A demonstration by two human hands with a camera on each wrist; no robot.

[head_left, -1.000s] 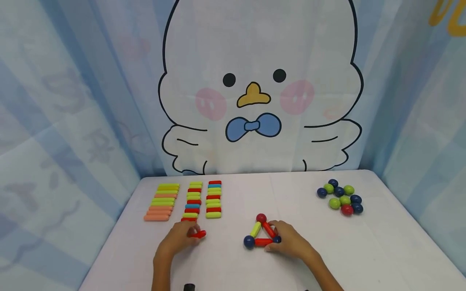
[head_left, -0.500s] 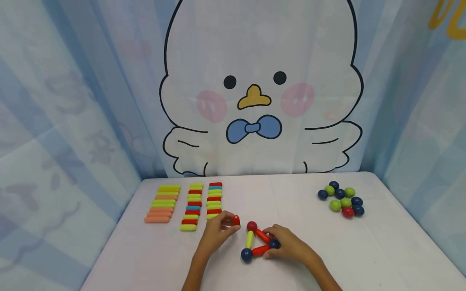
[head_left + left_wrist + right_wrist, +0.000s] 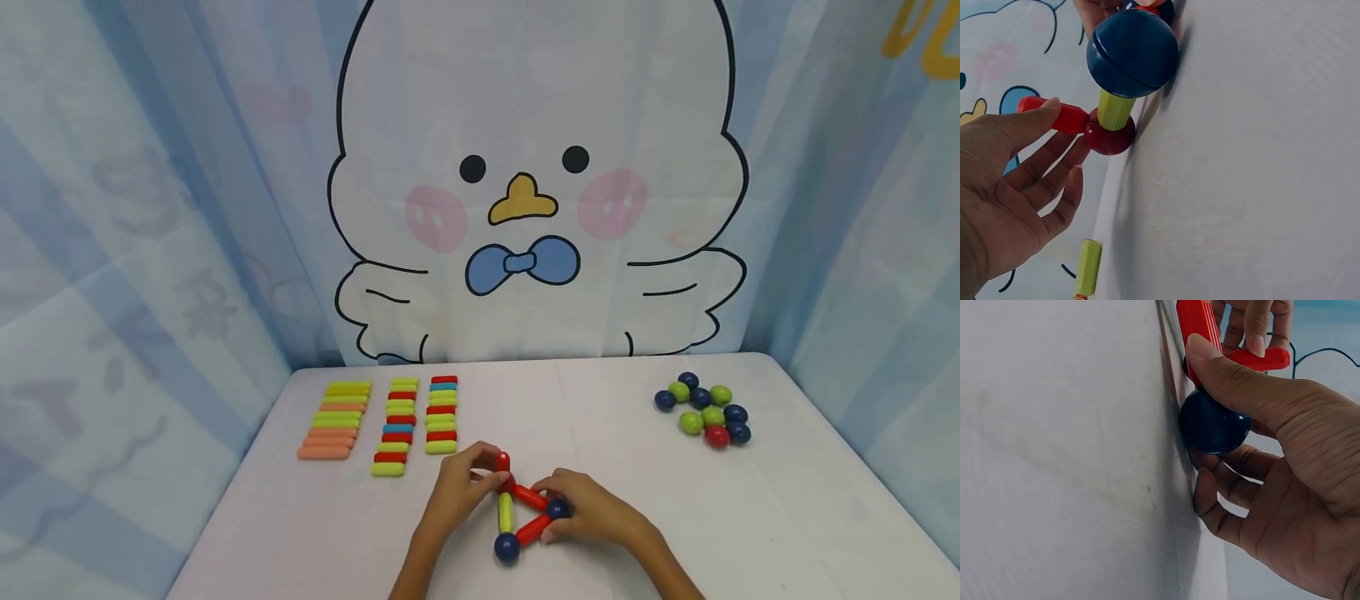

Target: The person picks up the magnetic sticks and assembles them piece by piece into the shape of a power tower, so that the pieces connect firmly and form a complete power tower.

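Observation:
My left hand pinches a short red rod between thumb and fingers. The rod stands upright on the red ball, its lower end touching the ball. That ball is one corner of a flat triangle, joined by a yellow-green rod to a dark blue ball at the front. Two red rods run to another blue ball at the right corner. Around this right corner my right hand grips, its thumb lying on a red rod and its fingers about the blue ball.
Three columns of rods lie at the left: long yellow and orange rods, then short rods and more short rods in mixed colours. Loose blue, green and red balls cluster at the far right of the white table.
My left hand has carried the red rod from beside the left columns rightward and onto the red ball. The triangle has turned and shifted toward me, with my right hand still on its right corner.

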